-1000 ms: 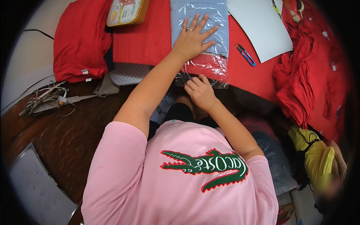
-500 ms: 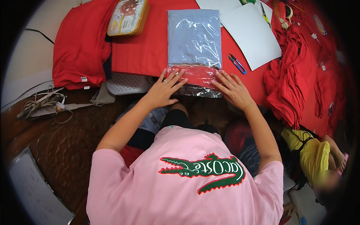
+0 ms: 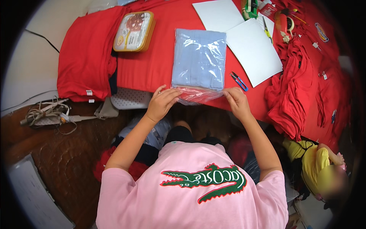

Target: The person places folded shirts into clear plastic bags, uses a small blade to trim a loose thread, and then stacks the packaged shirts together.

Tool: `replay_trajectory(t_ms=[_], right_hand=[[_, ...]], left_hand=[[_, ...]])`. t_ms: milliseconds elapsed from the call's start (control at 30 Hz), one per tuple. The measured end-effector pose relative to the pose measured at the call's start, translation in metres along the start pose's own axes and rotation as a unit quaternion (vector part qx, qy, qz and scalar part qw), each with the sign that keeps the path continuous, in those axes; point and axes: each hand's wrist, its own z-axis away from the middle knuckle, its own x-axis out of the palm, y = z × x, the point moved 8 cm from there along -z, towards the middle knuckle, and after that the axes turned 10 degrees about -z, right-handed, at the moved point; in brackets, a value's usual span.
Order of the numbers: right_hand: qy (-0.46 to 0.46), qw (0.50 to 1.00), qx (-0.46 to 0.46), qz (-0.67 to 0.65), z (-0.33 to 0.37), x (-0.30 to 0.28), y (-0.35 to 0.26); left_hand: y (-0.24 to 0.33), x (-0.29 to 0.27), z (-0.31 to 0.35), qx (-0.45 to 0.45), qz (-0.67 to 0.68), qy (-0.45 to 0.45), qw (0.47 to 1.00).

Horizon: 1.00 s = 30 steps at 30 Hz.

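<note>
A folded light-blue garment in a clear plastic bag (image 3: 199, 61) lies on the red-covered table (image 3: 152, 65). My left hand (image 3: 163, 102) pinches the near left end of the bag's open flap (image 3: 196, 95), which hangs at the table's front edge. At the flap's near right end, my right hand (image 3: 236, 102) grips the plastic. Both hands are closed on the flap, about a bag's width apart. My pink shirt with a green crocodile print fills the lower part of the view.
Blue-handled thread snips (image 3: 239, 81) lie right of the bag. White card sheets (image 3: 244, 42) lie beyond. A yellow tin (image 3: 134, 31) sits at left, next to folded red garments (image 3: 85, 57). More red garments (image 3: 293, 91) are heaped right. Cables (image 3: 45, 114) lie on the dark floor.
My left hand came back from flat on top of the bag to its near edge. Both hands now grip the flap ends, set wider apart than before.
</note>
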Motion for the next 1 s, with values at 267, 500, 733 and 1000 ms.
replay_trajectory(t_ms=[267,500,733,1000], right_hand=[[0.174,0.937,0.265,-0.149,-0.050,0.010,0.049],[0.168,0.955,0.188,0.159,-0.060,-0.009,0.017],[0.056,0.947,-0.105,0.298,-0.091,0.046,-0.035],[-0.017,0.974,0.034,0.225,-0.103,0.056,0.006]], left_hand=[[-0.088,0.061,-0.049,-0.377,0.376,0.024,0.846],[-0.067,0.021,-0.075,-0.367,0.000,0.037,0.930],[0.027,0.004,-0.143,-0.005,-0.296,0.048,0.954],[-0.022,0.035,-0.149,-0.054,-0.166,0.028,0.984]])
